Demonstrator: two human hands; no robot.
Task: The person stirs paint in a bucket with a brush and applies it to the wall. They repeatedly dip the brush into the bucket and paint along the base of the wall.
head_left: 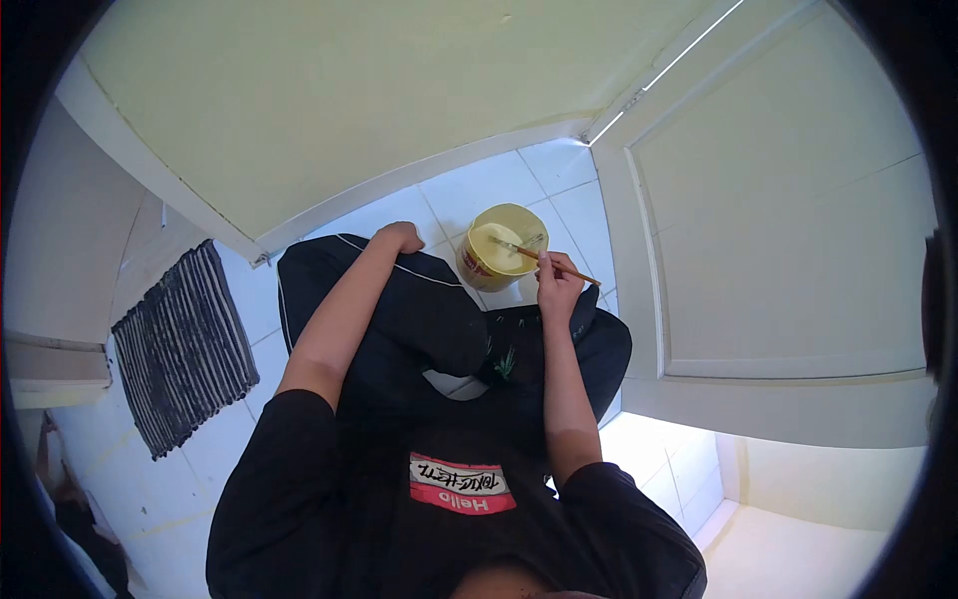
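My right hand [559, 284] is closed around the brown wooden handle of a paintbrush [571, 268]. The brush slants down to the left, its bristle end inside a yellow bucket [512, 213] over the pale yellow paint [496, 246]. Standing on the tiles just beyond my knees, the bucket shows a dark red label on its near side. My left hand [401, 237] rests at my left knee, beside the bucket, its fingers curled in and holding nothing visible.
A pale yellow wall [379, 100] with a white baseboard [399, 188] lies ahead. To the right stands a white panelled door [778, 260]. On the white floor tiles [479, 190] at left is a dark striped rag mat [187, 349]. Black-trousered legs [399, 319] frame the bucket's near side.
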